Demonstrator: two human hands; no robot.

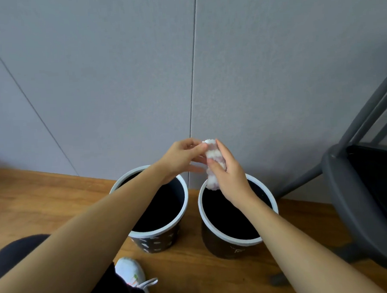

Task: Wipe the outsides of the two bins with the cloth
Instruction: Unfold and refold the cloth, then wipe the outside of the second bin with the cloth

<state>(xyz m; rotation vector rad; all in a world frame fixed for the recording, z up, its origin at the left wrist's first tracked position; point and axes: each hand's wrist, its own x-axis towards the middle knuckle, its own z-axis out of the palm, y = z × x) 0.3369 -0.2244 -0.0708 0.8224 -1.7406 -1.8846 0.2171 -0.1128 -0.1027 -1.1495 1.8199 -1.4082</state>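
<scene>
holding a fluffy white and pink cloth (pixel 213 163) up between them, both hands are above the two bins. the right hand (pixel 229 178) has its grip curled around the cloth, and the left hand (pixel 182 157) pinches the top of it with thumb and fingers. the left bin (pixel 158 234) and the right bin (pixel 217 241) stand side by side on the wooden floor (pixel 195 278), near the grey wall (pixel 117 83). both are dark with white rims. a dark chair (pixel 358 193) is on the right. a white shoe (pixel 130 271) is near the left bin.

2 black bins (pixel 157 243) (pixel 222 245) with white rims, the left white-flecked; cloth (pixel 213 165) white with pink stripes; brown wood floor (pixel 34 199); grey wall (pixel 117 72).
</scene>
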